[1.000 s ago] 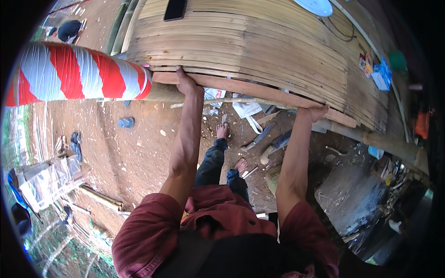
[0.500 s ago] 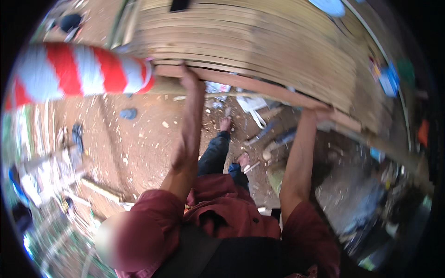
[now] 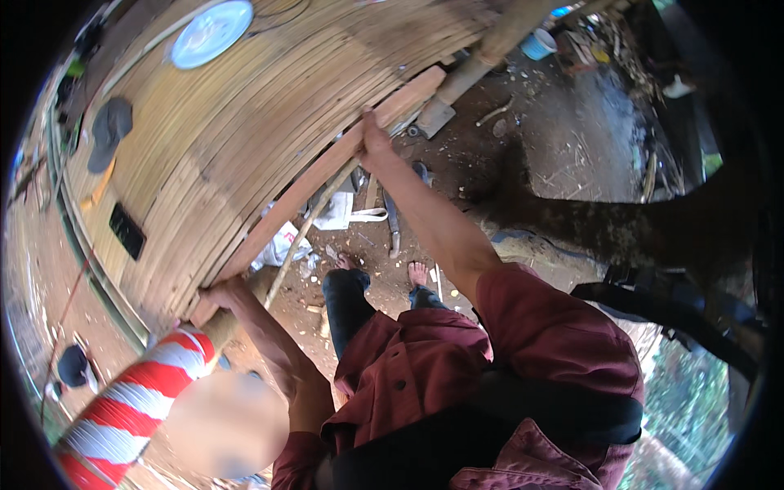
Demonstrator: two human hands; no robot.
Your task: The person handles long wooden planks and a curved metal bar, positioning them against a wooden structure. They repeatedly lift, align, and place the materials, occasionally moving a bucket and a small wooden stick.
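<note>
A long reddish-brown wooden plank (image 3: 318,173) lies along the near edge of the slatted bamboo platform (image 3: 237,155), slanting from lower left to upper right. Near the plank's lower-left end, my left hand (image 3: 226,292) is closed on it. Farther up, my right hand (image 3: 375,145) grips the same plank, its fingers over the top edge and partly hidden. The upper end of the plank reaches past my right hand, close to a thick bamboo pole (image 3: 490,51).
A post wrapped in red and white (image 3: 135,404) stands by my left arm. On the platform lie a phone (image 3: 127,231), a grey cap (image 3: 112,128) and a pale blue plate (image 3: 212,34). Below are a white bag (image 3: 279,245) and a long tool (image 3: 393,220). A blue cup (image 3: 538,44) sits far right.
The view has swung round, so the plank and platform now slant up to the right. Both hands still hold the plank. The phone and cap have come into fuller view.
</note>
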